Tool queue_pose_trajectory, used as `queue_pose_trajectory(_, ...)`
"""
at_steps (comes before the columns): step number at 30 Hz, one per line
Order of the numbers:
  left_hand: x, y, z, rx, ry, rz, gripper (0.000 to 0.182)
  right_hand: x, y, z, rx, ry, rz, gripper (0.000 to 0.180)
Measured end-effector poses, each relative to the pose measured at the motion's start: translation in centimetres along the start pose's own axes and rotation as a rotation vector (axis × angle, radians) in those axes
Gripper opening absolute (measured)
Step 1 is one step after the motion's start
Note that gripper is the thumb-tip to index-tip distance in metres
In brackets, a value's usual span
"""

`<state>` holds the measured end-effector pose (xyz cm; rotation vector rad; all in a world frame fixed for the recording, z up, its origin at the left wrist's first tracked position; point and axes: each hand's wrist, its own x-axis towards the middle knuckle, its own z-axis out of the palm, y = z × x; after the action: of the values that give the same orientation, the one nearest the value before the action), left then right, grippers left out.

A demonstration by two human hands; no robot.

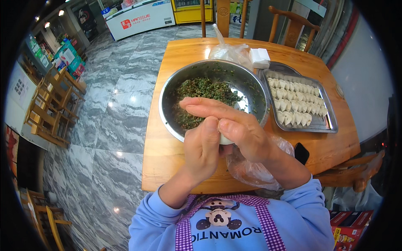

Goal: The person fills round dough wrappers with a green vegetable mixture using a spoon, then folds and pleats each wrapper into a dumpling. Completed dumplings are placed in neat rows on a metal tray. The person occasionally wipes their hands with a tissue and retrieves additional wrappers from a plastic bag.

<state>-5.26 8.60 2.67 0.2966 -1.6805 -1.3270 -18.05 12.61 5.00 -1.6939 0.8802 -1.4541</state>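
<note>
My left hand [201,147] and my right hand [240,125] are pressed together over the near side of a steel mixing bowl [166,124]. Between them they pinch a white dumpling [225,140], mostly covered by my thumbs and fingers. In the bowl lies a chopped green filling [205,89] with reddish bits, heaped toward the left and far side. To the right, a rectangular metal tray [325,120] bears several rows of folded dumplings [296,97]. Under my right forearm rests a clear plastic bag [251,169], its contents partly hidden.
A black phone [301,153] lies right of the plastic bag on the wooden table [163,169]. Beyond the bowl are a tied plastic bag [230,51] and white tissues [259,56]. Wooden chairs [293,26] stand at the far side, another chair [355,171] at the right.
</note>
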Motion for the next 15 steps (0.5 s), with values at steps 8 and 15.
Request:
queue_pose_trajectory(8,2.2,0.5,-3.4,-0.050,-0.328,-0.083,0.034,0.2,0.8,0.6,-0.069,0.075,-0.049,0.049)
queue_pose_trajectory(15,1.3,-1.5,-1.2,0.192,0.002,-0.025,0.053,0.8,2.5,0.4,-0.146,0.066,-0.128,0.044)
